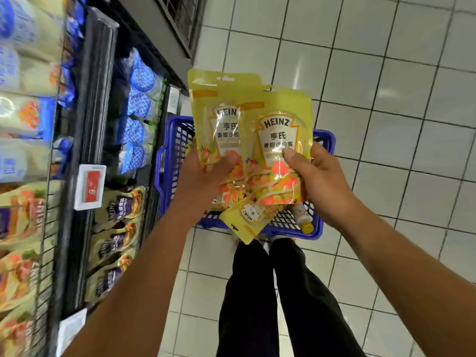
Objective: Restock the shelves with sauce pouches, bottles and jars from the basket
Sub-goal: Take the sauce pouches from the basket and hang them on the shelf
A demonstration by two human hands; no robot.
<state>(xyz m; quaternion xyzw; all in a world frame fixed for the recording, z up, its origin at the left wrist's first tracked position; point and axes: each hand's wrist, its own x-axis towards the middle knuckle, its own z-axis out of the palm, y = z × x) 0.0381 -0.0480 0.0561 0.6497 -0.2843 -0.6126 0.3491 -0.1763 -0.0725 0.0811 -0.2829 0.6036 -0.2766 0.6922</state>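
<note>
the left hand (206, 173) pinches a yellow heinz salad-dressing pouch (213, 99) by its lower part, thumb across the front and fingers behind. the right hand (316, 173) holds a second matching pouch (278, 119) the same way, so each grip is closed on one pouch. both stand upright with labels toward the camera, the right one overlapping the other's front, probably so the labels can be checked and the pair squared before shelving. they hang above the blue basket (327, 140), which sits on the tiled floor just beside the shelves (85, 124). a third yellow pouch (244, 220) lies in the basket, tipped over its near rim, with a small yellow-capped bottle (304, 217) beside it, so there is stock left to place. purple-labelled heinz pouches (118, 204) fill a lower shelf; the nearest shelf is too blurred to tell whether a matching yellow row is there. the pair likely goes left next.
</note>
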